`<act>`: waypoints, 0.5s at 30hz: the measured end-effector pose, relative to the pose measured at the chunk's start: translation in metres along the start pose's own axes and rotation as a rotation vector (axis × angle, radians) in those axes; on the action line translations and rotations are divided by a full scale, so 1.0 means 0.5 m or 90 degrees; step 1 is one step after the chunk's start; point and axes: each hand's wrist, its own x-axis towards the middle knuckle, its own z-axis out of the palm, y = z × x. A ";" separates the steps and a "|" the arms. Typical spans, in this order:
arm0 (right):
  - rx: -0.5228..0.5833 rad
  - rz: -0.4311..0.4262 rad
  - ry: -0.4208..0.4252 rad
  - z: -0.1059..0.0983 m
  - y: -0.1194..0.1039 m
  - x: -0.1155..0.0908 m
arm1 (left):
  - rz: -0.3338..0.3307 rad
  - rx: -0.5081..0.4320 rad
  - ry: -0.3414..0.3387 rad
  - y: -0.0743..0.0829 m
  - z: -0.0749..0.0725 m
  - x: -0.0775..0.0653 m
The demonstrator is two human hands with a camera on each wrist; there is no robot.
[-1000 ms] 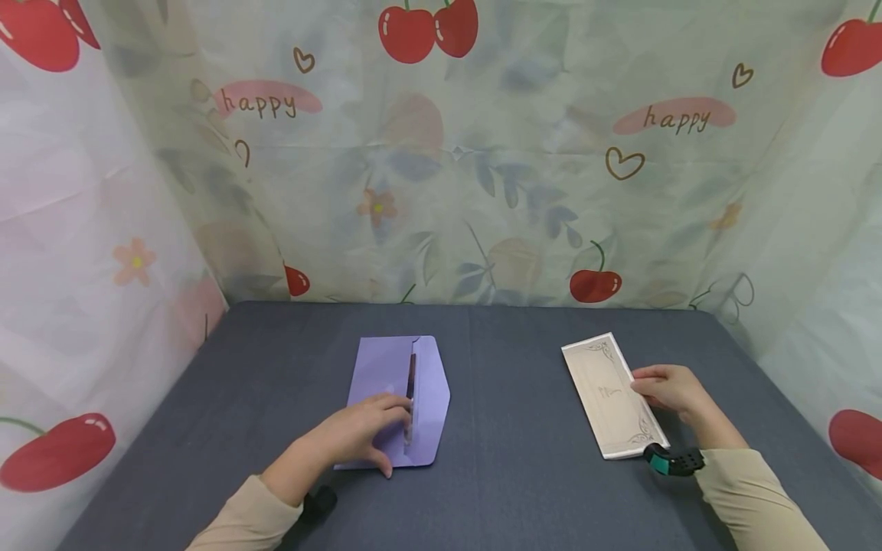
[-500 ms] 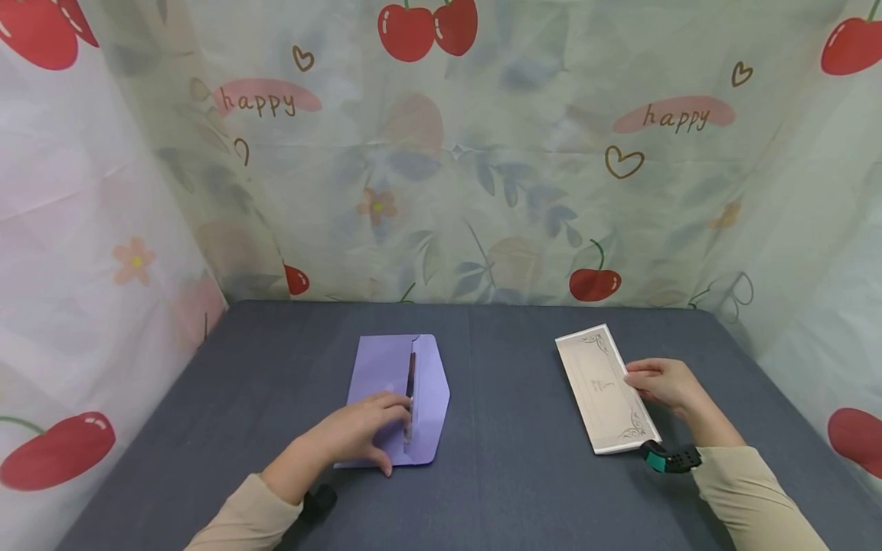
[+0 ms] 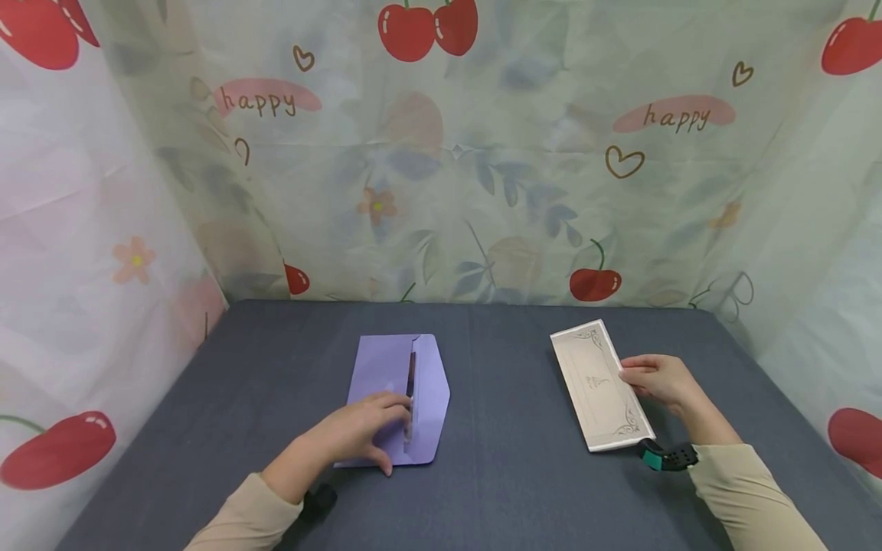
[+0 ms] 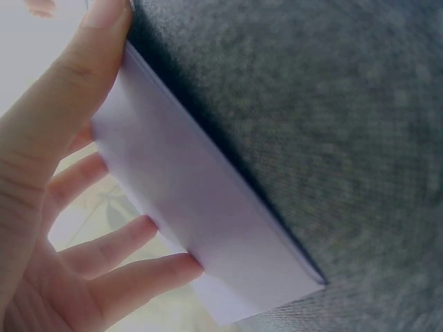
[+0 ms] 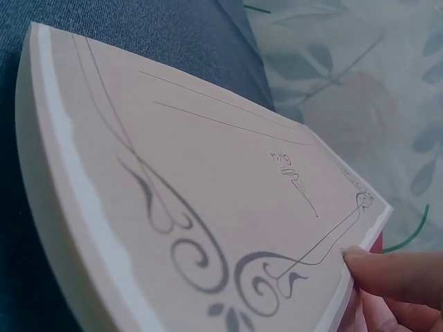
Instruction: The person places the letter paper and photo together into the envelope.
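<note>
A purple envelope (image 3: 384,367) lies on the table left of centre, its pointed flap folded out to the right and a dark strip showing along its opening. My left hand (image 3: 365,425) rests on the envelope's near half, fingertips by the opening and thumb at the near edge. In the left wrist view, the fingers are spread and touch the envelope (image 4: 187,187). On the right, my right hand (image 3: 664,383) pinches a flat beige oblong packet (image 3: 596,390) by its right long edge. Dark scroll ornaments mark the packet's corners, and its thick pale side shows in the right wrist view.
A dark grey cloth (image 3: 503,474) covers the table. White curtains (image 3: 455,176) printed with cherries and leaves hang behind it and along both sides. A black band with a teal part (image 3: 664,457) is at the right wrist.
My right hand has moved the beige packet slightly left and away from me. The left hand and the envelope have stayed in place.
</note>
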 end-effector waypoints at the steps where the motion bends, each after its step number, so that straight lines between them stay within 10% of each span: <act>1: 0.001 -0.003 0.004 0.002 0.015 0.016 | 0.002 0.001 0.002 0.000 0.000 0.000; 6: -0.002 -0.014 0.006 0.008 0.042 0.047 | 0.008 -0.002 0.009 -0.003 0.001 0.000; 15: 0.006 -0.012 -0.021 0.006 -0.060 -0.039 | 0.008 -0.002 0.005 -0.001 -0.001 -0.001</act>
